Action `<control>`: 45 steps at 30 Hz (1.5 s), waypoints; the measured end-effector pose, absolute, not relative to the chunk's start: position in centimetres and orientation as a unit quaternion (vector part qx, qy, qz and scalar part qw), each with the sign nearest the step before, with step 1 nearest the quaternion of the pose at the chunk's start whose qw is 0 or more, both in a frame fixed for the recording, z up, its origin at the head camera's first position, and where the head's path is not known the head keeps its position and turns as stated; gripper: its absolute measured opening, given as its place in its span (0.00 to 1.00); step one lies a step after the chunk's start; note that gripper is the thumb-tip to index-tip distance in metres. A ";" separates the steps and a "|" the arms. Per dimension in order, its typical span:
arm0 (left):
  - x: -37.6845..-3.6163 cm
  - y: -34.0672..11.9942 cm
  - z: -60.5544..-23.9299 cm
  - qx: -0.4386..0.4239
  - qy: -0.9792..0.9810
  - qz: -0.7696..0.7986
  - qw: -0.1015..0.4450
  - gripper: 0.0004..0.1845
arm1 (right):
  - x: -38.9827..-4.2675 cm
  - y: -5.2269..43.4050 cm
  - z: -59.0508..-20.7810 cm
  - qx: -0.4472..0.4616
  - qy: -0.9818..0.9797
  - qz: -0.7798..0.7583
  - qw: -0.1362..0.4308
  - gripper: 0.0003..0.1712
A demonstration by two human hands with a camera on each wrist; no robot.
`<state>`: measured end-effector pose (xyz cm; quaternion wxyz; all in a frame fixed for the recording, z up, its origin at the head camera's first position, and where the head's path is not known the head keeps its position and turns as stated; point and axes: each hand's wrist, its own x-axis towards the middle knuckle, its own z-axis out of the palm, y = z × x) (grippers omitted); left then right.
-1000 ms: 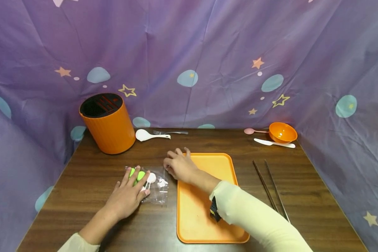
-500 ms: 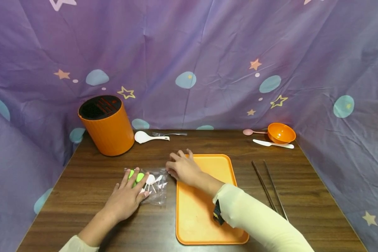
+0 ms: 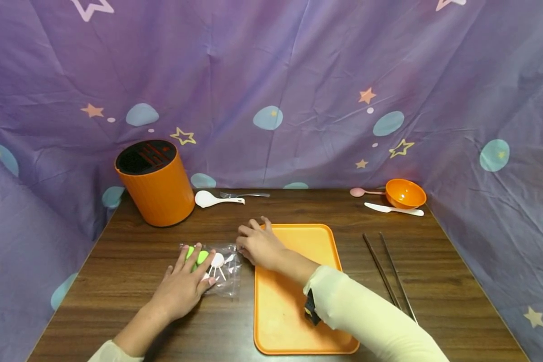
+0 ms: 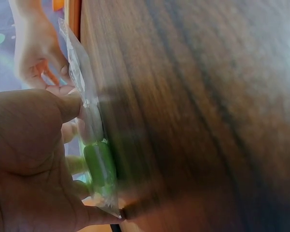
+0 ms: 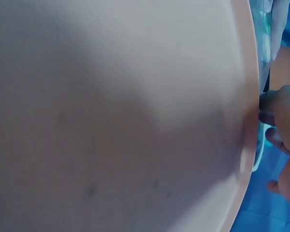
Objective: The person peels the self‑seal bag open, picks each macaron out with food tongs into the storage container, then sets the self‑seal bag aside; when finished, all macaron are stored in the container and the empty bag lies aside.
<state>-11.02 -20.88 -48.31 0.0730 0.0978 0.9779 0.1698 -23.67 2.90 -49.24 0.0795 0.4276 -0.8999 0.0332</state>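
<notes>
plastic bag [image 3: 230, 281], clear, crinkly, left hand [image 3: 182, 284] spread over it, right hand [image 3: 261, 246] pinching its edge, smooth round-cornered tray [image 3: 280, 322]

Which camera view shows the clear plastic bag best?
The head view: it shows the clear plastic bag from above, with green pieces and a round white piece inside, though partly covered. The left wrist view shows it edge-on; the right wrist view, only a narrow strip beyond the orange tray.
</notes>
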 end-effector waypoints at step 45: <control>-11.1 -20.9 -48.3 0.100 0.979 0.163 0.074 0.36 | -23.7 5.3 -49.0 0.558 -0.805 -0.054 0.194 0.02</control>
